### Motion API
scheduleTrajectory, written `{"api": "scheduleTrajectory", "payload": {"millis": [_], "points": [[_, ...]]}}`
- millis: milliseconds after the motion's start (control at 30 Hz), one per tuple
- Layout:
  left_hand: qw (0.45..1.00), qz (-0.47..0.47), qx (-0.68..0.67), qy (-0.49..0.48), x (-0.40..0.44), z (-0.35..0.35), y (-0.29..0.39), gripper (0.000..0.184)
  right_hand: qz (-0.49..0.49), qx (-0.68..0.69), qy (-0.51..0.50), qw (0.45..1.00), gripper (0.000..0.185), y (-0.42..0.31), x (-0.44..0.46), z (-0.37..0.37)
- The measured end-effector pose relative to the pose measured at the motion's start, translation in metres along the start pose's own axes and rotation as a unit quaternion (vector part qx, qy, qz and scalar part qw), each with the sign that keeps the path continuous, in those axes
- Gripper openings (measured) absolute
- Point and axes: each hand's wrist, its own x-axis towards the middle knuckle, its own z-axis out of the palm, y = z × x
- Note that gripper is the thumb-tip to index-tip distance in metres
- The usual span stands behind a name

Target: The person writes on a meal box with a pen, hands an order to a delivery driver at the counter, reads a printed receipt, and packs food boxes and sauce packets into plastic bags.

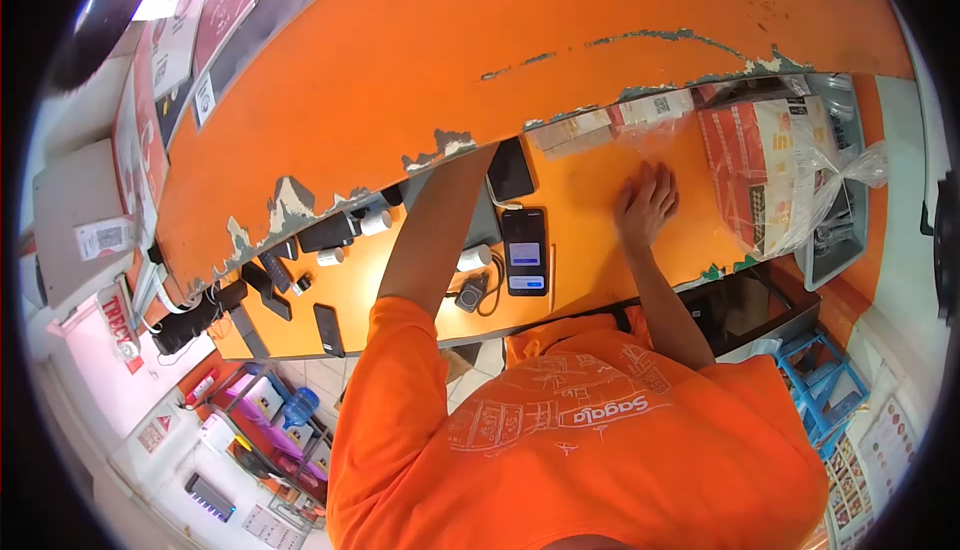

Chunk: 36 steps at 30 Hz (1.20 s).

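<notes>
My left forearm reaches up beneath the chipped orange shelf [600, 40], whose edge hides the hand. My right hand [648, 202] rests on the orange counter [590, 240], fingers stretched out and holding nothing. Between my arms lies a smartphone [525, 255] with a lit screen showing pop-up boxes; a white cable meets its top end. Beyond it is a dark phone-like device [512, 169], partly under the shelf. Beside the lit phone are a thin stick like a pencil [552, 278], a white cylinder [473, 258] and a small black device with a coiled cable [469, 296].
Further left, the counter holds a black phone [328, 330], other dark devices and a white roll [330, 256]. At right sit a plastic-wrapped package [755, 175] and a grey tray [852, 220]. Clear packets [655, 113] lie under the shelf edge. A blue stool [822, 380] stands lower right.
</notes>
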Motion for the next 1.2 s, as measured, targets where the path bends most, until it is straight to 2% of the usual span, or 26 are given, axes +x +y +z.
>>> {"api": "scheduleTrajectory", "payload": {"millis": [633,733,767,800,867,900,967,1033,1067,1133,1200], "points": [[0.997,0.022,-0.038,-0.062,0.022,-0.012,-0.006,0.024,-0.005,0.016,-0.006,1.0,0.047,-0.005,0.001,-0.006],[0.997,0.028,-0.047,-0.056,0.023,-0.011,-0.005,0.024,-0.032,0.016,0.04,0.999,0.042,-0.008,0.005,-0.016],[0.997,0.031,-0.052,-0.045,0.02,-0.013,-0.005,0.024,-0.027,0.147,-0.043,0.988,0.041,-0.012,0.01,-0.019],[0.997,0.036,-0.064,-0.029,0.017,-0.011,-0.002,0.024,-0.031,0.274,-0.126,0.953,0.041,-0.016,0.017,-0.021],[0.994,0.045,-0.097,0.026,0.004,-0.002,-0.002,0.024,-0.061,0.407,-0.151,0.899,0.038,-0.051,0.028,-0.042],[0.988,0.049,-0.127,0.067,-0.004,0.009,-0.004,0.024,-0.096,0.418,-0.083,0.9,0.036,-0.089,0.053,-0.056],[0.96,0.049,-0.218,0.169,-0.02,0.03,-0.005,0.024,-0.084,0.338,-0.041,0.937,0.031,-0.144,0.107,-0.068],[0.899,-0.002,-0.336,0.281,-0.045,0.048,0.0,0.024,-0.152,0.235,0.018,0.96,0.028,-0.156,0.131,-0.049],[0.859,-0.066,-0.388,0.328,-0.059,0.052,0.008,0.018,-0.184,0.18,0.049,0.965,0.026,-0.159,0.134,-0.045],[0.828,-0.105,-0.437,0.336,-0.093,0.059,-0.006,0.015,-0.145,0.221,-0.077,0.961,0.025,-0.148,0.136,-0.043],[0.81,-0.141,-0.467,0.326,-0.129,0.059,0.0,0.023,-0.115,0.259,-0.184,0.941,0.025,-0.142,0.139,-0.062]]}}
